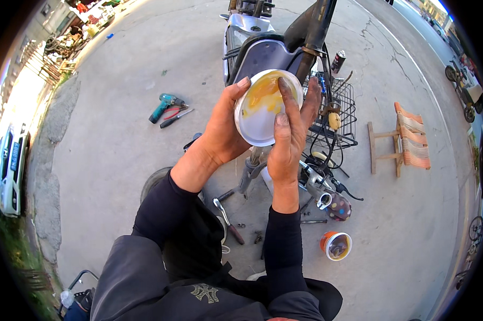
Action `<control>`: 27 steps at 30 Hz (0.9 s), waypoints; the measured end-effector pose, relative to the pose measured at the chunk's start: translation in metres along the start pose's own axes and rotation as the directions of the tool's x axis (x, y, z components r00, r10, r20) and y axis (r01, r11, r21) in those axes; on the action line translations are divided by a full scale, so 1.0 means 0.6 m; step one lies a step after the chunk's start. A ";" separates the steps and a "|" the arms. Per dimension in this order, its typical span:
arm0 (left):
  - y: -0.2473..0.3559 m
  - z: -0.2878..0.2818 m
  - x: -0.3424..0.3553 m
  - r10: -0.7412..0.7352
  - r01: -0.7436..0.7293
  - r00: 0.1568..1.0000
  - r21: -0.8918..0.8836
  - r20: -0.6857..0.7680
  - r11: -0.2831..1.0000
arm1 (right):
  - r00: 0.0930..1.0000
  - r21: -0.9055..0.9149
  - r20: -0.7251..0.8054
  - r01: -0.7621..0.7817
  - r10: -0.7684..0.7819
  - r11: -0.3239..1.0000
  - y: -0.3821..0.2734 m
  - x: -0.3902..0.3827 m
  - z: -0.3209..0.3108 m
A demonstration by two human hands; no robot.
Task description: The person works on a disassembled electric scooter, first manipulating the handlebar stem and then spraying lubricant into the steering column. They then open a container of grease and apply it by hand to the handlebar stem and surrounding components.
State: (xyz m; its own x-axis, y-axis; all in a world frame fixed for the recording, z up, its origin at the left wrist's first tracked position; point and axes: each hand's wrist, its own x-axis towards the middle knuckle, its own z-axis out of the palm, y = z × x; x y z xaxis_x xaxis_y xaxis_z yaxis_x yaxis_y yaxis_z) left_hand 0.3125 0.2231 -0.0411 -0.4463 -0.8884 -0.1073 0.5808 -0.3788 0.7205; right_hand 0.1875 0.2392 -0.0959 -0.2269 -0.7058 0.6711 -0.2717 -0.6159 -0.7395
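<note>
My left hand (225, 125) grips a round white lid (257, 127) at its left edge, thumb up on the rim. Yellow-brown grease (261, 93) is smeared across the lid's inside. My right hand (292, 128) holds the lid's right side, its blackened index finger lying in the grease and its thumb at the lower right. Just beyond is an electric scooter (260, 61) with a long dark tube (313, 32) rising beside it. An orange tub (327, 241) of dark grease stands open on the ground at lower right, below my right hand.
A cordless drill (164, 107), pliers and screwdriver lie left. A wire basket (346, 123) and loose handlebar assembly (322, 187) sit right of me, a wooden folding stool (412, 136) farther right. A ratchet (223, 211) and small parts lie below. A vehicle (9, 171) is at far left.
</note>
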 end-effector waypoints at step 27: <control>0.026 -0.059 0.045 0.174 -0.179 0.983 -0.102 -0.063 0.978 | 0.917 0.406 -0.127 -0.301 0.379 0.863 0.070 -0.067 -0.072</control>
State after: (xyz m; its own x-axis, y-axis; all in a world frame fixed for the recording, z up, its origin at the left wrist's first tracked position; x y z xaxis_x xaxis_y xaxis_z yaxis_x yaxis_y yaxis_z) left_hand 0.3339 0.1842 -0.0570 -0.2949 -0.9552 -0.0235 0.7181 -0.2377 0.6540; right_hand 0.1446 0.2568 -0.1520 -0.4297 -0.8360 0.3412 0.2138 -0.4613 -0.8611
